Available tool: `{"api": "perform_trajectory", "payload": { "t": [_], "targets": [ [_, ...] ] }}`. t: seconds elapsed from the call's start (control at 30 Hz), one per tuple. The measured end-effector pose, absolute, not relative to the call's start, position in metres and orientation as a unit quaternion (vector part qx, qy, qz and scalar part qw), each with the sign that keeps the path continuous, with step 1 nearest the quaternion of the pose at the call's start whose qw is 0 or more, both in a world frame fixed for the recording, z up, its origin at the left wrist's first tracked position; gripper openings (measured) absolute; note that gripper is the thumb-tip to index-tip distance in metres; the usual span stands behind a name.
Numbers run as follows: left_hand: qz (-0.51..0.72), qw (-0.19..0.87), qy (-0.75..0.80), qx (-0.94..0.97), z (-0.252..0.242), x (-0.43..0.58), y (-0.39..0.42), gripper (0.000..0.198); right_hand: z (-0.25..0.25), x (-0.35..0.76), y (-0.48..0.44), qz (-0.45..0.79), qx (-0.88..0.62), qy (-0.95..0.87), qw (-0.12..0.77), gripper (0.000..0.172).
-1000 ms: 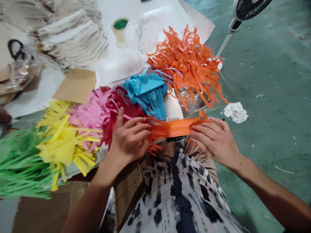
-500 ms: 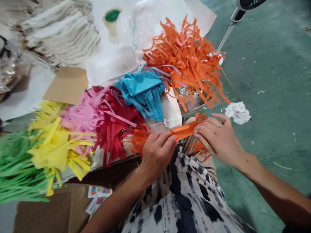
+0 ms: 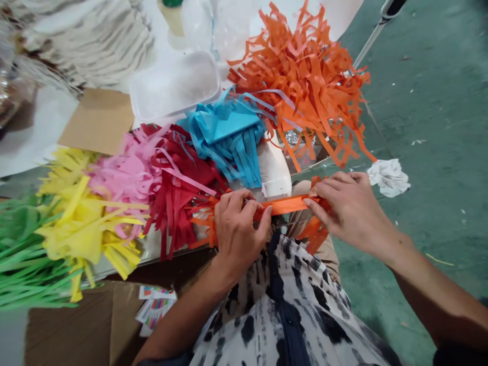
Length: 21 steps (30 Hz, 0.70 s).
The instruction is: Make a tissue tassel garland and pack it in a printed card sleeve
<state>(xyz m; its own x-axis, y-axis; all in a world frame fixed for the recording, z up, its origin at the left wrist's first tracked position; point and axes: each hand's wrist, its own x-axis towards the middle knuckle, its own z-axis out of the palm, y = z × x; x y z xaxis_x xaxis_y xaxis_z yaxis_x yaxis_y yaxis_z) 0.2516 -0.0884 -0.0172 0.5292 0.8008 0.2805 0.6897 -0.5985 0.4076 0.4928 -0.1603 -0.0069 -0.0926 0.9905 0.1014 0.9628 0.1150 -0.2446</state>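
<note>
A fringed orange paper piece (image 3: 285,205) is stretched between my hands in front of my lap, its middle folded into a flat band. My left hand (image 3: 240,221) pinches the band's left end, and fringe sticks out beyond it. At the other end my right hand (image 3: 341,206) grips the band between thumb and fingers, with strips hanging below. Just beyond lie a blue fringed bundle (image 3: 224,132), a red one (image 3: 177,198) and a big orange pile (image 3: 305,81).
Pink (image 3: 125,168), yellow (image 3: 72,223) and green (image 3: 30,259) fringed paper lies to the left. Farther back are a clear plastic tray (image 3: 175,89), brown card (image 3: 99,121) and stacked white cloth (image 3: 91,40). Crumpled white paper (image 3: 389,177) is at right. A cardboard box (image 3: 76,325) stands lower left.
My left fingers have shifted and spread a little along the orange band, which is now flatter and straighter. My right hand has moved slightly up and right. The camera view has shifted.
</note>
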Motion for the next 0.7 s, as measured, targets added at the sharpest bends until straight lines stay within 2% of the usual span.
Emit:
{"api": "perform_trajectory", "payload": {
  "t": [0.27,0.33,0.43,0.47,0.57,0.63,0.7],
  "targets": [
    [0.193,0.081,0.427,0.88,-0.016,0.257,-0.082,0.025,-0.007,0.483,-0.155,0.017,-0.68,-0.728,0.087,0.028],
    [0.195,0.068,0.429,0.879,-0.018,0.259,-0.083,0.021,-0.007,0.48,-0.158,-0.005,-0.693,-0.716,0.088,0.027],
    [0.227,0.035,0.397,0.889,-0.02,0.262,-0.087,0.011,-0.009,0.473,-0.167,-0.072,-0.68,-0.715,0.143,0.02],
    [0.242,0.023,0.363,0.9,-0.02,0.263,-0.088,0.015,-0.011,0.472,-0.171,-0.085,-0.656,-0.732,0.165,0.023],
    [0.256,0.008,0.236,0.937,-0.02,0.263,-0.089,0.021,-0.018,0.475,-0.185,-0.071,-0.571,-0.794,0.196,0.048],
    [0.243,0.009,0.193,0.95,-0.019,0.259,-0.088,0.021,-0.022,0.488,-0.195,-0.061,-0.564,-0.799,0.2,0.05],
    [0.23,0.002,0.177,0.957,-0.017,0.254,-0.087,0.022,-0.022,0.506,-0.205,-0.082,-0.58,-0.782,0.215,0.042]
  ]
}}
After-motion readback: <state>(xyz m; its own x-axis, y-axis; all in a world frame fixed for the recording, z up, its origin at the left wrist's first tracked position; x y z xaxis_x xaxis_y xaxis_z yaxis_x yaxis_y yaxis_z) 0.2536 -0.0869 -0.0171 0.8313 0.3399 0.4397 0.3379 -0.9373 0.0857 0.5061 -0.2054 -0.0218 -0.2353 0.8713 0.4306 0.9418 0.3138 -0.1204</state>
